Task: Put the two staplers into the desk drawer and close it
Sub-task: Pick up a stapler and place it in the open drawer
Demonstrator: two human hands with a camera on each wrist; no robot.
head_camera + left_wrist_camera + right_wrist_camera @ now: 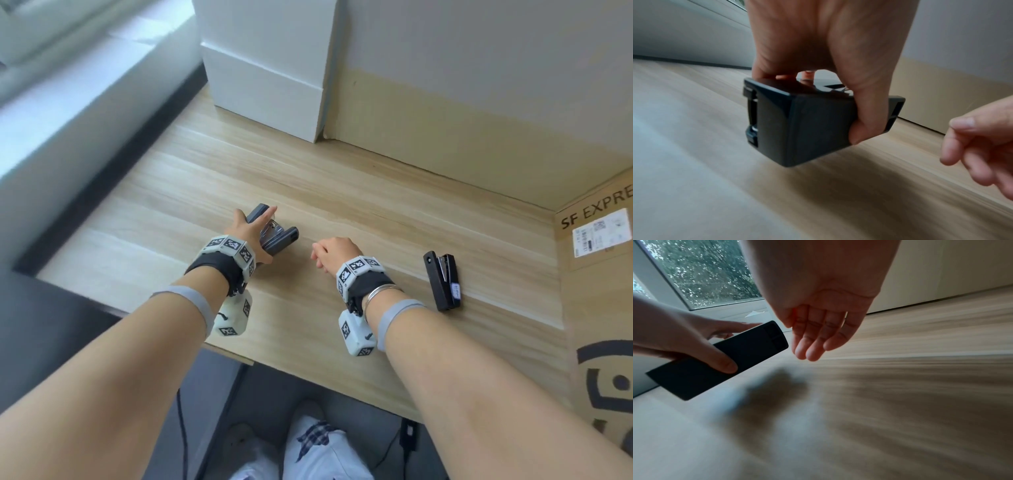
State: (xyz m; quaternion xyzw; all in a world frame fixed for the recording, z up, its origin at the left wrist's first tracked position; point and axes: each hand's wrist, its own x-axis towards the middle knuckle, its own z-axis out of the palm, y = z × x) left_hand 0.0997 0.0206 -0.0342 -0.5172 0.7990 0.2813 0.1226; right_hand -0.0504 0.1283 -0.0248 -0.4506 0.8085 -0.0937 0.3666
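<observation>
My left hand (251, 240) grips a dark grey stapler (274, 233) at the middle of the wooden desk (342, 178), thumb on one side and fingers on the other. In the left wrist view that stapler (807, 123) sits tilted just above the desk in my left hand (828, 65). The right wrist view shows the same stapler (719, 363) at the left. My right hand (334, 253) hovers empty beside it, fingers loosely curled (813, 340). A second black stapler (443, 281) lies on its side at the right of the desk. No drawer shows.
A white box (267, 68) stands at the back of the desk against the wall. A brown SF Express carton (603, 274) borders the right side. A window ledge (68, 85) runs along the left. My legs and cables show under the front edge.
</observation>
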